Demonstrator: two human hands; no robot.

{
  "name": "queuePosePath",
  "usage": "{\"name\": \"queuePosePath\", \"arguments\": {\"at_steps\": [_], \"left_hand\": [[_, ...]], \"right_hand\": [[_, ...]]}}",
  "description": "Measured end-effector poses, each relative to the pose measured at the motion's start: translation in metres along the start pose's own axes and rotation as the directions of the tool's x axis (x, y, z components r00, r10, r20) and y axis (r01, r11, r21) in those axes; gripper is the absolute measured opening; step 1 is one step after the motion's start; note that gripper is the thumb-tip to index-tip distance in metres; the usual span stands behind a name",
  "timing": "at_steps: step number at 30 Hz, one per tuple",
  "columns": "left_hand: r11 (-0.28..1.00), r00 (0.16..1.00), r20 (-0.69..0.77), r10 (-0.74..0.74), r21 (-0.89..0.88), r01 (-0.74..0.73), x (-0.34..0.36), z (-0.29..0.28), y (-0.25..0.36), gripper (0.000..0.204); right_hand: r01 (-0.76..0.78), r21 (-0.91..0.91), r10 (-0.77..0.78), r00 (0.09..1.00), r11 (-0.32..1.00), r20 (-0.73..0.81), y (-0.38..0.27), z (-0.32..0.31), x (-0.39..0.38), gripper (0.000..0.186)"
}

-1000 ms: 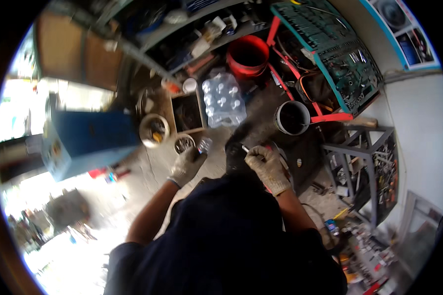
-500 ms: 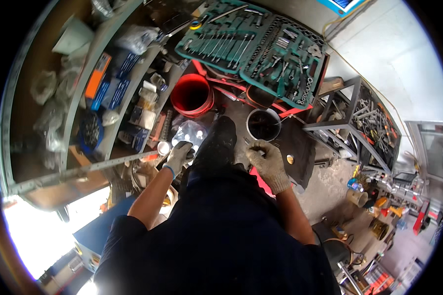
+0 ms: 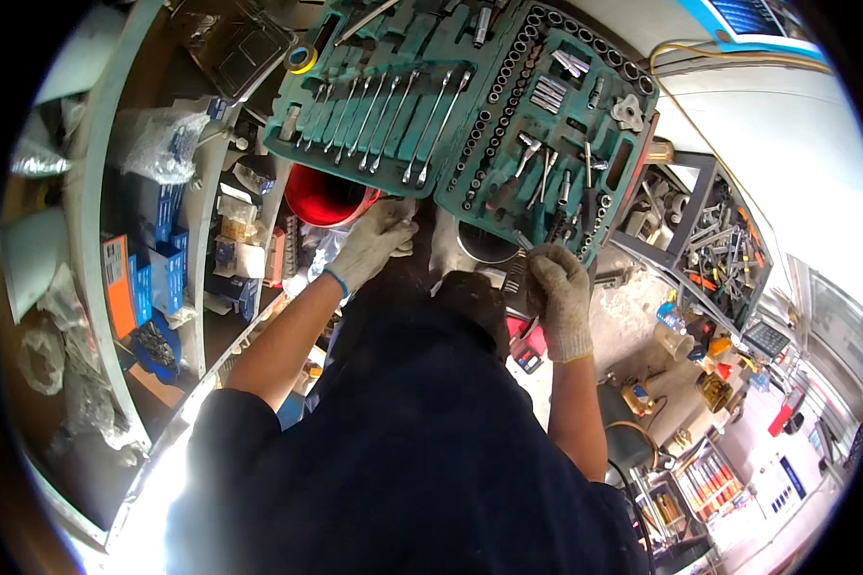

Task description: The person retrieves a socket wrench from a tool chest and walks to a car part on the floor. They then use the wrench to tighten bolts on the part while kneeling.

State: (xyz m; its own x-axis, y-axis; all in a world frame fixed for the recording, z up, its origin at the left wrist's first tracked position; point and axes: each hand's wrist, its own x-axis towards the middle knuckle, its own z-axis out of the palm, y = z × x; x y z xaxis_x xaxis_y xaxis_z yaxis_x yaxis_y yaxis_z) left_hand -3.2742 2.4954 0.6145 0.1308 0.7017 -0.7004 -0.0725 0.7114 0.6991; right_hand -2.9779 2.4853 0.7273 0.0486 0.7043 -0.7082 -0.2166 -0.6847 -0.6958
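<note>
My gloved left hand point(image 3: 374, 244) is at the lower left edge of an open green tool case point(image 3: 455, 110), fingers curled; whether they hold anything is unclear. My gloved right hand point(image 3: 556, 287) is closed on a small metal tool point(image 3: 523, 240) just below the case's right half. The case holds several combination wrenches point(image 3: 384, 120), rows of sockets point(image 3: 494, 134) and other tools. A yellow tape roll point(image 3: 300, 59) lies at its upper left. A red bucket point(image 3: 321, 196) and a darker bucket point(image 3: 487, 247) sit beneath the case.
Metal shelves point(image 3: 192, 335) with boxes point(image 3: 168, 268) and plastic bags point(image 3: 158, 144) line the left. A dark metal rack of tools point(image 3: 714, 254) stands at the right by a wall point(image 3: 786, 153). Clutter, a dark chair point(image 3: 623, 431) and more tools lie at the lower right.
My body has turned toward the tool case, which now fills the upper middle. Both hands have moved up to its lower edge, and the buckets are now partly hidden under it.
</note>
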Motion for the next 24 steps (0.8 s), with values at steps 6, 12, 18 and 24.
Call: {"name": "queuePosePath", "arguments": {"at_steps": [6, 12, 18, 24], "left_hand": [[0.995, 0.981, 0.195, -0.005, 0.1, -0.015, 0.052, 0.006, 0.078, 0.041], [0.995, 0.97, 0.223, -0.094, -0.01, 0.098, 0.089, 0.021, 0.098, 0.032], [0.898, 0.958, 0.263, -0.113, -0.385, 0.212, 0.092, 0.009, 0.081, 0.026], [0.759, 0.954, 0.224, -0.199, -0.581, 0.295, 0.086, 0.027, 0.09, 0.021]], "right_hand": [[-0.013, -0.022, 0.011, 0.996, 1.0, -0.083, -0.028, 0.021, 0.047, 0.016], [-0.109, -0.161, 0.092, 0.99, 0.981, -0.109, -0.05, 0.018, 0.065, 0.02], [0.191, -0.728, -0.342, 0.938, 0.658, -0.063, -0.056, 0.018, 0.119, 0.031], [0.243, -0.736, -0.332, 0.943, 0.632, 0.026, -0.07, 0.008, 0.155, 0.028]]}}
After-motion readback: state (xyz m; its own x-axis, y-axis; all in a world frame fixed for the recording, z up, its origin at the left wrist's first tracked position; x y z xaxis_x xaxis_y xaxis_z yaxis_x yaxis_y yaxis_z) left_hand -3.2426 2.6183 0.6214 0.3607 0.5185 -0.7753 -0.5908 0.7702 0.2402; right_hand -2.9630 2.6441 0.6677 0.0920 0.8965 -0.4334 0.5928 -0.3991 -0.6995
